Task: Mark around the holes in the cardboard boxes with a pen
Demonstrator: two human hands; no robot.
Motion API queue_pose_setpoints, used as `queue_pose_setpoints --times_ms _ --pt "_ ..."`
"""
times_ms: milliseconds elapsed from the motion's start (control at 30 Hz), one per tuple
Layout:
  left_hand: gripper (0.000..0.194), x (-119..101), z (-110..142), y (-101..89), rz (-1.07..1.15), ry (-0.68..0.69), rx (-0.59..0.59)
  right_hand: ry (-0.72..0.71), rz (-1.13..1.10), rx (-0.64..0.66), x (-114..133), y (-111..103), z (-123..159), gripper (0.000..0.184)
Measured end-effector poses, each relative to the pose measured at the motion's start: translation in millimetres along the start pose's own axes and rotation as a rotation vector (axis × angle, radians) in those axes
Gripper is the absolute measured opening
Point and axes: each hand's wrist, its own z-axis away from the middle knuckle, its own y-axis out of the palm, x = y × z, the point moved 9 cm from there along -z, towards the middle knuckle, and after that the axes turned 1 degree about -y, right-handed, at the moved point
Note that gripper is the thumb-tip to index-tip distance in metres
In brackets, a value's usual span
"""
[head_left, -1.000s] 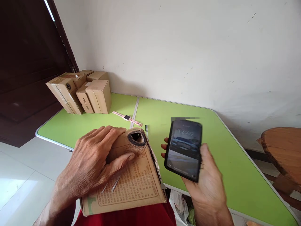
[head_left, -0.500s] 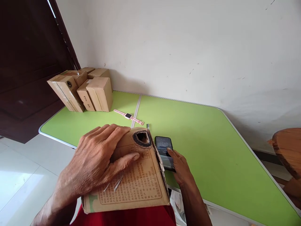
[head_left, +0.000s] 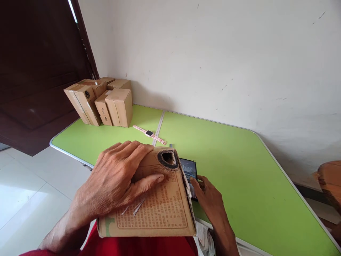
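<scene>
My left hand (head_left: 117, 181) lies flat on top of a printed cardboard box (head_left: 157, 208) that rests on my lap against the near edge of the green table (head_left: 234, 167). The box has a dark-rimmed hole (head_left: 167, 159) at its far top corner. My right hand (head_left: 209, 197) holds a black phone (head_left: 188, 170) with a lit screen, pressed low beside the box's right side. The box hides part of the phone.
A cluster of small brown cartons (head_left: 101, 101) stands at the table's far left corner. A pink wristwatch (head_left: 149, 134) lies flat near the table's middle seam, with a pen tip (head_left: 171, 145) just behind the box. A wooden stool (head_left: 330, 181) is at the right edge.
My right hand brought the phone down from mid-air to the table and moved it in against the box's right side. My left hand stayed on the box.
</scene>
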Motion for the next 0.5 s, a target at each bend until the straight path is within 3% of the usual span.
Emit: queue_pose_setpoints --times_ms 333,500 --pt "0.044 11 5 -6.6 0.032 -0.039 -0.016 -0.08 0.134 -0.01 1 9 8 0.071" --pt "0.045 17 6 -9.2 0.027 -0.068 -0.006 -0.145 0.053 0.079 22 2 27 0.075"
